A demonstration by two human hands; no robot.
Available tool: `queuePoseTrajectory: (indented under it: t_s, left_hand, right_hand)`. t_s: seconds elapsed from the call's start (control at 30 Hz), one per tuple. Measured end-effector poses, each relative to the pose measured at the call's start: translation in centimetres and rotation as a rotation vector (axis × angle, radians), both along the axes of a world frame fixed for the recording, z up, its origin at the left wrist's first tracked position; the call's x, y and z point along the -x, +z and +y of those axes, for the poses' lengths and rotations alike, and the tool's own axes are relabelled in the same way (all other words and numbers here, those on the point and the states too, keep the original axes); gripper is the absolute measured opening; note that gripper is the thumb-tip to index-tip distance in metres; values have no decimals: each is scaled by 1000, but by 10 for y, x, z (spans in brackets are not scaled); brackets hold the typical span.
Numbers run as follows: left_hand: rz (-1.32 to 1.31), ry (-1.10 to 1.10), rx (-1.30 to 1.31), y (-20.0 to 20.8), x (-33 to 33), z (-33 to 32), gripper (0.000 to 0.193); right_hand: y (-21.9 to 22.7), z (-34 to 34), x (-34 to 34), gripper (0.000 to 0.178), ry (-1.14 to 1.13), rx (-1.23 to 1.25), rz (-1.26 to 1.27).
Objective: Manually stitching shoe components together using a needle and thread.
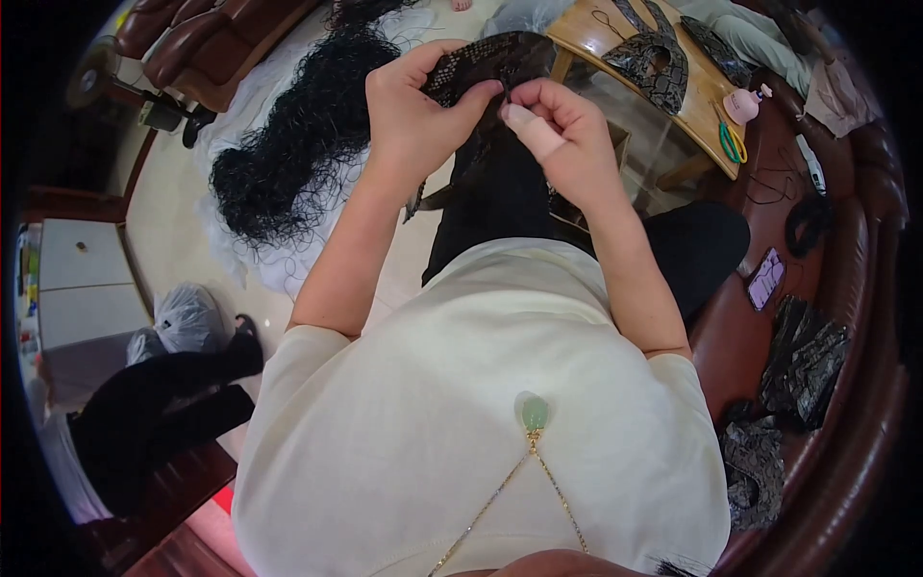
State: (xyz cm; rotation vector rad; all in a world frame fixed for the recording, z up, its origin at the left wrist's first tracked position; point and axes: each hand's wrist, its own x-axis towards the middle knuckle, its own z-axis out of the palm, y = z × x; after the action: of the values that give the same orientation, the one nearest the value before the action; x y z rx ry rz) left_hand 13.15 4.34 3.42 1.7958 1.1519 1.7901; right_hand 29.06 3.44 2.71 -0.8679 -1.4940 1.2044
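A dark snakeskin-patterned piece [500,60], curved and flat, is raised in front of my body. My left hand [418,115] grips it, the thumb on the near side and the fingers curled at the left edge. My right hand [567,135] is closed in a pinch beside the left thumb tip, at the near edge of the piece. A pale wrap covers the right thumb. Something small and dark shows between the fingertips there, too small to make out. Below the hands are my black-trousered legs [490,202].
A large tangle of black strands [298,135] lies on white sheeting at left. The wooden table [586,34] bears more snakeskin-patterned pieces [654,62], a pink pump bottle [742,104] and green-handled scissors [733,144]. A phone [766,279] rests on the brown sofa [731,346]. Another person's legs [163,394] are at lower left.
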Motion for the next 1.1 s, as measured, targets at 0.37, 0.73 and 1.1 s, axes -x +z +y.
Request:
queuePoseTrajectory:
  t_s: [0.37,0.73,1.1]
  left_hand:
    - [420,151,-727,0,5,-2,20]
    - [581,235,-905,0,12,-7,16]
    - [574,30,-705,-3,2,-17,22]
  right_hand:
    - [-5,-14,-18,13,363,203,232]
    - [-11,-37,-5,10,221,168,365]
    - [1,-56,4,8,219,34,186]
